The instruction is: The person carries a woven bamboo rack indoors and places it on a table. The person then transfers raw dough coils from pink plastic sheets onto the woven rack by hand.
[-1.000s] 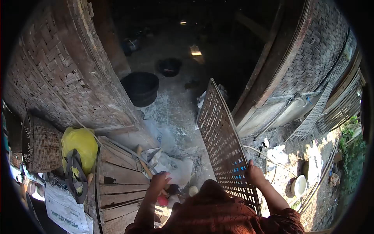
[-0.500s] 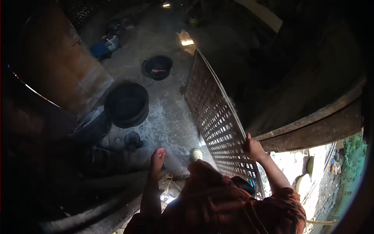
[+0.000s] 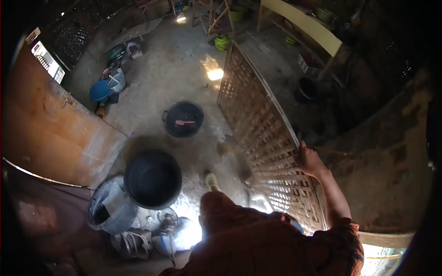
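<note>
One of your hands shows: your right hand (image 3: 311,161), its fingers curled over the near part of the long upper edge of a woven bamboo panel (image 3: 267,138), which it grasps. Your left hand is out of view, so I cannot tell whether it is clenched, released or holding something. The panel stands on edge just to the right of the middle, slanting away from your side toward the far part of the room; I cannot tell whether its lower edge touches the floor. Your cream-coloured shoe (image 3: 212,180) is on the concrete floor (image 3: 161,69) to the left of the panel. Farther left you have a large black tub (image 3: 153,179), which in this view overlaps the rim of a grey bucket (image 3: 113,209). Beyond the tub and apart from it sits a smaller black basin (image 3: 183,115) with a pink object (image 3: 185,123) in it. At far left is a brown wooden door (image 3: 60,124), and past its edge a blue basin (image 3: 99,91) lies beside a pale bucket (image 3: 118,83). A green gas cylinder (image 3: 222,43) stands near the panel's far end.
</note>
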Action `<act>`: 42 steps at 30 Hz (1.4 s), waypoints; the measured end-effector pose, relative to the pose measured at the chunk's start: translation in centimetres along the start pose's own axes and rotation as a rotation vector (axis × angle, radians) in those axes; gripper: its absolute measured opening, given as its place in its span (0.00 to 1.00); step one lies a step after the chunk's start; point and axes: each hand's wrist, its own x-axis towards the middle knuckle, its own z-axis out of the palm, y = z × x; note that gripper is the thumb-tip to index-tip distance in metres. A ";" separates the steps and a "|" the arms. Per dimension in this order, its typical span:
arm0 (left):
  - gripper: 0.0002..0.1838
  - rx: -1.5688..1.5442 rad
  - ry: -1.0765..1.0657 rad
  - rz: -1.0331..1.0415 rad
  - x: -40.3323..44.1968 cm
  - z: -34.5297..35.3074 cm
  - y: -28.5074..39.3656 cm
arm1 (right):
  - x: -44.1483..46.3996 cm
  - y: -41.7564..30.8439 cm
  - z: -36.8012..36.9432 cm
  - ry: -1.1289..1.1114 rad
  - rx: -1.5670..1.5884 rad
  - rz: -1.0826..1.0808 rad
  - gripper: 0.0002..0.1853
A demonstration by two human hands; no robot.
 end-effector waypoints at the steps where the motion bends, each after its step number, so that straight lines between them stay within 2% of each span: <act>1: 0.14 0.005 -0.011 -0.013 2.1 -3.2 1.2 | 2.7 -1.5 -0.6 -0.015 0.074 0.008 0.30; 2: 0.14 0.013 -0.019 -0.022 4.2 -6.7 2.7 | 5.8 -2.6 -0.6 -0.011 0.068 0.002 0.30; 4: 0.14 0.032 -0.002 -0.025 9.2 -14.8 5.9 | 11.7 -4.7 -0.4 -0.036 -0.049 0.132 0.33; 5: 0.14 0.045 0.047 -0.013 12.2 -19.1 8.1 | 13.7 -6.3 -1.5 -0.037 -0.041 0.109 0.34; 6: 0.14 0.067 0.149 0.033 15.3 -23.3 10.6 | 16.1 -7.0 -2.0 -0.038 -0.052 0.096 0.34; 7: 0.16 0.176 0.493 0.171 19.2 -27.9 14.0 | 18.7 -7.3 -2.4 -0.040 -0.020 0.138 0.34; 8: 0.14 -0.194 0.706 0.435 22.2 -33.4 18.0 | 21.9 -7.5 -2.8 -0.035 0.014 0.181 0.35; 9: 0.13 -0.087 0.854 0.401 23.2 -39.5 23.8 | 24.8 -7.6 -3.2 -0.030 0.013 0.174 0.35; 12: 0.13 -0.260 0.910 0.597 31.1 -53.0 35.8 | 32.8 -7.5 -3.6 -0.032 0.023 0.208 0.35; 16: 0.12 -0.230 0.805 0.518 42.0 -63.7 48.5 | 46.0 -7.2 -3.8 -0.156 0.031 0.276 0.34; 18: 0.12 -0.248 0.772 0.547 46.8 -65.8 53.0 | 53.5 -5.3 -2.7 -0.185 0.012 0.279 0.34; 19: 0.11 -0.120 0.851 0.561 51.3 -65.4 53.3 | 57.2 -3.7 -1.7 -0.167 0.033 0.203 0.34; 20: 0.12 -0.057 0.807 0.583 52.7 -65.0 54.8 | 61.8 -2.6 -2.1 -0.148 0.053 0.123 0.34; 21: 0.15 0.002 0.682 0.467 55.9 -64.2 55.2 | 66.4 -3.0 -3.3 -0.138 0.057 0.112 0.34; 22: 0.16 0.018 0.603 0.447 56.2 -63.2 56.6 | 70.6 -4.4 -4.7 -0.228 0.033 0.153 0.33; 23: 0.16 0.052 0.358 0.333 54.4 -62.7 57.4 | 74.0 -5.5 -5.9 -0.328 0.007 0.195 0.32; 24: 0.16 0.029 0.171 0.226 52.5 -63.3 59.3 | 77.7 -6.0 -6.6 -0.332 0.006 0.184 0.32; 25: 0.16 -0.002 0.076 0.159 51.4 -64.3 61.0 | 81.2 -6.5 -6.6 -0.315 0.024 0.130 0.32; 28: 0.16 -0.095 0.058 0.072 51.9 -69.3 66.0 | 92.1 -8.8 -6.9 -0.322 0.057 0.059 0.30; 32: 0.16 -0.196 0.203 0.041 59.3 -80.2 72.8 | 108.2 -13.8 -8.1 -0.342 -0.059 -0.007 0.30; 35: 0.16 -0.195 0.223 0.027 66.8 -90.2 77.5 | 119.8 -19.3 -9.6 -0.373 -0.084 0.006 0.30; 38: 0.16 -0.149 0.222 0.005 73.7 -102.2 81.9 | 130.6 -26.3 -12.8 -0.362 -0.163 0.030 0.26; 42: 0.17 -0.074 0.272 -0.036 81.7 -120.2 89.4 | 144.8 -33.5 -16.9 -0.293 -0.251 -0.103 0.21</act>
